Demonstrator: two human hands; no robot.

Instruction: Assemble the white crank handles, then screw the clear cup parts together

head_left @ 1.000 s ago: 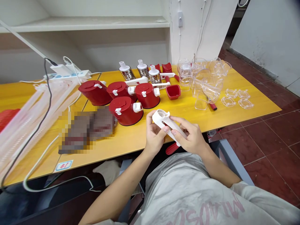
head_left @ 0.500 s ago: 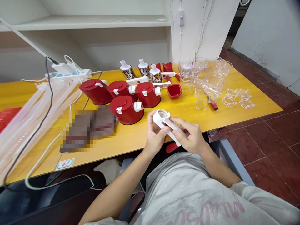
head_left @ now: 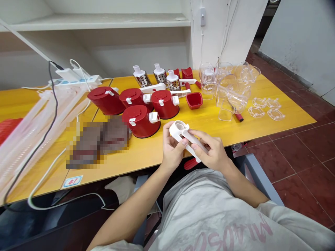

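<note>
Little has moved: from here I see my left hand (head_left: pixel 171 148) and right hand (head_left: pixel 211 148) still closed on a white plastic crank handle (head_left: pixel 180 131), held just over the near edge of the yellow table (head_left: pixel 209 122). Fitting its parts seems in hand; seating them looks like the call.

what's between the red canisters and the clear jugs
In the head view, a small red square cup sits on the yellow table between the red canisters and the clear jugs.
</note>
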